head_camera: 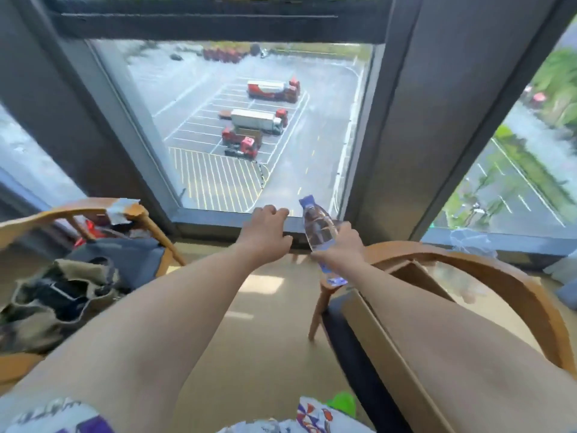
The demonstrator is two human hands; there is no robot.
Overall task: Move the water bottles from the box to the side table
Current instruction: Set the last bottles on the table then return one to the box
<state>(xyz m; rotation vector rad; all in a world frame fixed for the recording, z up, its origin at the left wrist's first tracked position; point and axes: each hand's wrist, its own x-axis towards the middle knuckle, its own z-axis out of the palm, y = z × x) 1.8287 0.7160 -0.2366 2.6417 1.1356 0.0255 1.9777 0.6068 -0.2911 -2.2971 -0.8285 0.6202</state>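
Our right hand [342, 245] grips a clear water bottle [320, 234] round its middle, fingers and thumb curled about the body; the bottle is tilted, its blue cap toward the window and leaning left, its blue-labelled lower end toward us, held in the air above the front corner of the chair on the right. Our left hand [265, 231] reaches forward beside it, empty, its fingers loosely bent with the fingertips near the window sill [218, 225]; whether they touch the sill we cannot tell. Both bare forearms run from the lower edge of the view to the hands. Below the right forearm lies an open cardboard box [384, 335], resting on the dark seat of a curved wooden chair [512, 285]; the box's contents are hidden by the arm. At left, a second wooden chair [78, 210] carries a heap of dark clothing and bags [78, 285]. Between the chairs is pale beige floor [259, 339]. Beyond the glass, far below, a marked parking lot holds several trucks [259, 120].
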